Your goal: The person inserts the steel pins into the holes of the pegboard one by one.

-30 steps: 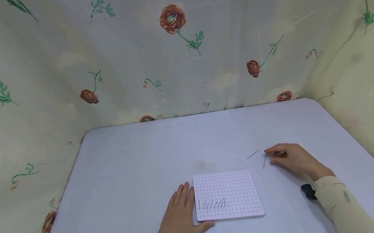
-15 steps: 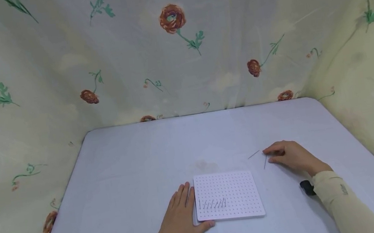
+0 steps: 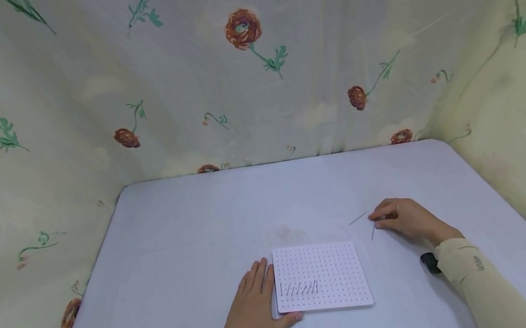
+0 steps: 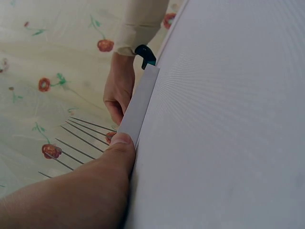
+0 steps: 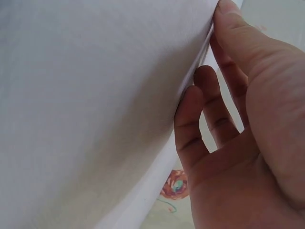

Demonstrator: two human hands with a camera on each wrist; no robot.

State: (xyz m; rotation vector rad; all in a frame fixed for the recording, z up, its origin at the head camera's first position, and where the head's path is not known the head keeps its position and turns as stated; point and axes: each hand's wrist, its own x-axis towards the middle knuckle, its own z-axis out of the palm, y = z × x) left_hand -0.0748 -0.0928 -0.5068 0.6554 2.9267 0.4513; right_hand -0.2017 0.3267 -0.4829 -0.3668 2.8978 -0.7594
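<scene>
A white pegboard (image 3: 328, 266) with rows of small holes lies on the table. Several thin metal pins (image 3: 300, 288) stand in a row towards its left front; the left wrist view shows the pins (image 4: 78, 134) sticking out past the thumb. My left hand (image 3: 252, 312) lies flat at the board's left side, fingers straight, its thumb along the front edge. Right of the board, my right hand (image 3: 407, 220) has thumb and index fingertips close together at the upper end of a loose pin (image 3: 373, 233). Whether they pinch it I cannot tell. A second loose pin (image 3: 357, 218) lies just left of those fingertips.
The white table (image 3: 190, 218) has a faint stain (image 3: 284, 233) behind the board. A flower-printed curtain (image 3: 300, 70) hangs around its back and sides. At the right wrist sits a small black device (image 3: 429, 263) by the sleeve.
My right hand has shifted slightly left, and its thumb and index fingertips have drawn closer together at the loose pin. The left hand and pegboard stay in place.
</scene>
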